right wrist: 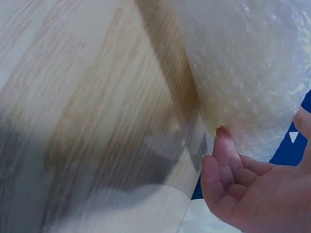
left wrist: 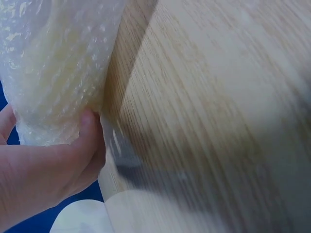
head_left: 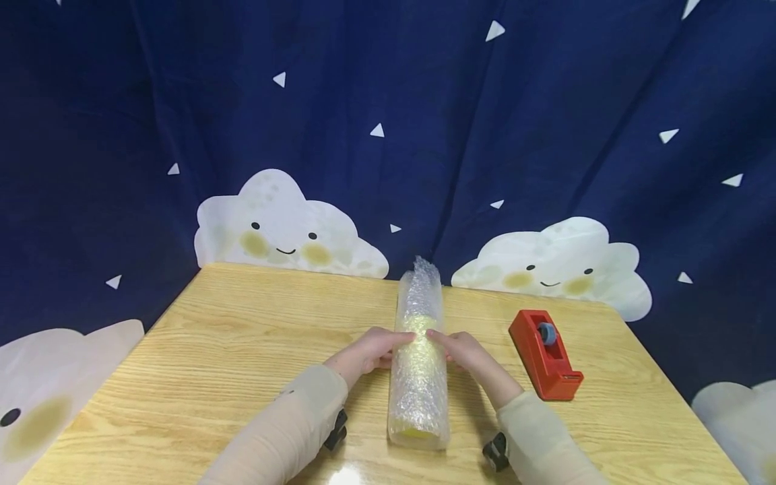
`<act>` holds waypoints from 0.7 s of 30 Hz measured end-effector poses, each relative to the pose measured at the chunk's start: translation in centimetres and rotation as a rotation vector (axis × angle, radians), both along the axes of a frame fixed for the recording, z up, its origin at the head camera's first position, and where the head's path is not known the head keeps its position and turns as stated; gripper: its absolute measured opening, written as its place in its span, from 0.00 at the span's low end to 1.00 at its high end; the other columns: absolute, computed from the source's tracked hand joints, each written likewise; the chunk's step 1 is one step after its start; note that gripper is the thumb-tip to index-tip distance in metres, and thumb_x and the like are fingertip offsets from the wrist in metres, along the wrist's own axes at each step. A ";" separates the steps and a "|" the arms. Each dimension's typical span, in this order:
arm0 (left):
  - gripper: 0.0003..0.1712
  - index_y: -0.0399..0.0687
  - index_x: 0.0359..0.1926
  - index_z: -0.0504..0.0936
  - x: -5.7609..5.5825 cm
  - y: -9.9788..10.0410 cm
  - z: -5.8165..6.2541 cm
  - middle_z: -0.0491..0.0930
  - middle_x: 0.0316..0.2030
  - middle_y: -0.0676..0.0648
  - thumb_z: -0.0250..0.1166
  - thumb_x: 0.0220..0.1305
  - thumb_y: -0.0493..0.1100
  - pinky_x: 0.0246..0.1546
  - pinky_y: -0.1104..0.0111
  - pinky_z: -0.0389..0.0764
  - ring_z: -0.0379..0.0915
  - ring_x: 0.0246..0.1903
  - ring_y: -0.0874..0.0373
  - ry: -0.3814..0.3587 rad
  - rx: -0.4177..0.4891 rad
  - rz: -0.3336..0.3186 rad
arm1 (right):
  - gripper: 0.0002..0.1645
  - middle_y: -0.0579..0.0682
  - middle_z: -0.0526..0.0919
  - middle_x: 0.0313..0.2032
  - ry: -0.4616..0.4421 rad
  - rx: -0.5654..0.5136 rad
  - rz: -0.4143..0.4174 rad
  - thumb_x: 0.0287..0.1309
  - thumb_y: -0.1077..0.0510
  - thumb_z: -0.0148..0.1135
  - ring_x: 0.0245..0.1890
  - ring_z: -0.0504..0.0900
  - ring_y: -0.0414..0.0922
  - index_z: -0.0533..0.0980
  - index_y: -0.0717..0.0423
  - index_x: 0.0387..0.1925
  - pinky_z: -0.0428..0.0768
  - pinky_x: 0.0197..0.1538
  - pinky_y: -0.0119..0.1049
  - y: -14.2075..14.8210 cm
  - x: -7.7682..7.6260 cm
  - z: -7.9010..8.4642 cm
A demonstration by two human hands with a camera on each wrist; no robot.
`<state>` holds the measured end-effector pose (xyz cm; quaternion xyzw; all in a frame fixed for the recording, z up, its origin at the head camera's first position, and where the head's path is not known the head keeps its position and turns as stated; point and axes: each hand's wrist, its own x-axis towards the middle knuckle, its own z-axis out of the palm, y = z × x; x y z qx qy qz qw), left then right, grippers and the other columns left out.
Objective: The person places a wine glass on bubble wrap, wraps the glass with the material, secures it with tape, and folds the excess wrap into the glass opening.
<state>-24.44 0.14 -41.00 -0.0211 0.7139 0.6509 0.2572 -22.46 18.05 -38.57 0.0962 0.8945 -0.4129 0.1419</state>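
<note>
A long roll of bubble wrap (head_left: 419, 397) lies on the table, pointing away from me, with something yellow showing through its layers. Its far end has a crumpled loose flap. My left hand (head_left: 371, 347) grips the roll from the left side, thumb on top and fingers low against its flank. From the right, my right hand (head_left: 465, 351) holds it the same way, the two thumbs close together. In the left wrist view the fingers (left wrist: 90, 145) tuck under the edge of the wrap; in the right wrist view curled fingers (right wrist: 226, 155) do likewise.
A red tape dispenser (head_left: 554, 382) with a blue-grey tape roll (head_left: 547, 333) stands to the right of my right hand. The wooden table (head_left: 261, 323) ends at a dark blue curtain (head_left: 339, 81) with clouds and white triangles.
</note>
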 end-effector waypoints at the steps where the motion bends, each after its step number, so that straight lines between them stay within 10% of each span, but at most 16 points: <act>1: 0.29 0.30 0.52 0.73 0.0 0.0 0.0 0.79 0.44 0.43 0.64 0.59 0.50 0.45 0.66 0.80 0.77 0.36 0.59 0.004 0.000 -0.002 | 0.37 0.53 0.75 0.31 -0.001 -0.011 -0.003 0.58 0.37 0.53 0.25 0.68 0.41 0.74 0.70 0.46 0.78 0.40 0.42 0.0 0.0 -0.1; 7: 0.31 0.29 0.53 0.72 0.1 -0.2 0.0 0.80 0.40 0.45 0.64 0.58 0.50 0.42 0.69 0.78 0.75 0.31 0.62 0.027 -0.001 -0.012 | 0.40 0.64 0.79 0.45 -0.007 -0.076 0.025 0.61 0.40 0.52 0.42 0.81 0.51 0.66 0.72 0.58 0.77 0.48 0.51 0.2 -0.1 -0.3; 13: 0.44 0.26 0.63 0.57 0.4 -0.3 0.2 0.71 0.49 0.40 0.66 0.56 0.50 0.35 0.71 0.72 0.71 0.32 0.59 0.030 -0.027 0.021 | 0.40 0.59 0.83 0.40 -0.003 -0.053 0.034 0.62 0.37 0.49 0.37 0.81 0.47 0.70 0.70 0.56 0.78 0.41 0.45 -0.1 0.1 0.0; 21: 0.45 0.29 0.63 0.57 0.6 -0.1 0.4 0.66 0.56 0.33 0.69 0.52 0.46 0.55 0.57 0.71 0.74 0.48 0.47 0.040 -0.036 0.035 | 0.51 0.57 0.81 0.38 -0.012 -0.026 0.025 0.53 0.26 0.50 0.35 0.79 0.47 0.71 0.69 0.55 0.75 0.33 0.37 0.5 -1.1 -1.5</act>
